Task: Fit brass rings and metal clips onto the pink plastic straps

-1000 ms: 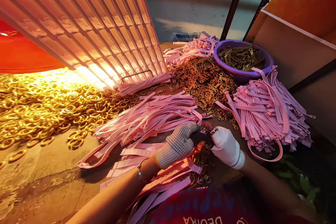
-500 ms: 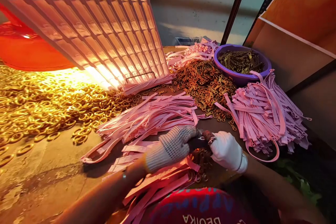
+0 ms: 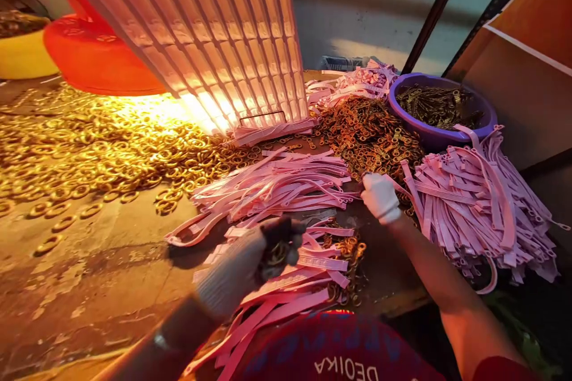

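Note:
My left hand [image 3: 257,265], in a knitted glove with a dark palm, is turned partly upward over the pink straps [image 3: 322,262] nearest my body. Its fingers curl around small brass-coloured metal pieces [image 3: 276,254], whose exact shape is blurred. Farther forward, my right hand [image 3: 381,197] in a white glove has its fingers drawn together at the near edge of a heap of small metal links [image 3: 369,131]. Whatever is between those fingertips is hidden. Beside it, on the left, lie the ends of a bundle of pink straps [image 3: 277,184].
Loose gold rings [image 3: 111,149] cover the left of the table [image 3: 111,286], below an orange-red container [image 3: 102,59] and a glowing ribbed panel [image 3: 214,30]. At the right stand a purple basin [image 3: 433,131] of metal pieces and a big heap of pink straps [image 3: 469,196].
My hands were together at the middle and are now apart. The right reached forward to the metal links; the left drew back leftward, its palm turned up. The view has shifted left.

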Available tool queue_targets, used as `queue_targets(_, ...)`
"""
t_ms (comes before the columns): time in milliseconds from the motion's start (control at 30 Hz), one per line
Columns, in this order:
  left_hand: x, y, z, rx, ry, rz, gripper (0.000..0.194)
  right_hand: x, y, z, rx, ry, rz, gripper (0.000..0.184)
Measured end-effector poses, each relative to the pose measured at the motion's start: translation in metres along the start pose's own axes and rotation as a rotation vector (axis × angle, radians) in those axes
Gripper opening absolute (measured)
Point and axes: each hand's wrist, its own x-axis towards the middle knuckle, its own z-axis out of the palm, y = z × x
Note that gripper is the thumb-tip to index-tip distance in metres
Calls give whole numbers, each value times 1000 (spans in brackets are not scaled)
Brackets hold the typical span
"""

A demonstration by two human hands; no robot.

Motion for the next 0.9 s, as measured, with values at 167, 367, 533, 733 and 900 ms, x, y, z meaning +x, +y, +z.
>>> queue_targets(167, 24, 4, 12, -470, -138, -104, 35, 48, -10, 38, -47, 14, 81, 26)
queue_targets(367, 29, 0, 8, -633, -172, -101, 38, 32, 6, 42, 75, 83, -29, 28)
queue_targets(533, 31, -5, 8, -657, -119, -38, 36, -22, -19, 2, 335, 158, -281, 35)
queue_targets(733, 46, -22, 20, -678, -74, -20, 21, -76, -78, -41, 560, 135, -801, 24)
queue_targets(900, 43, -27, 21, -693, -146, -13, 16, -70, -86, -41, 640, 45, -739, 34)
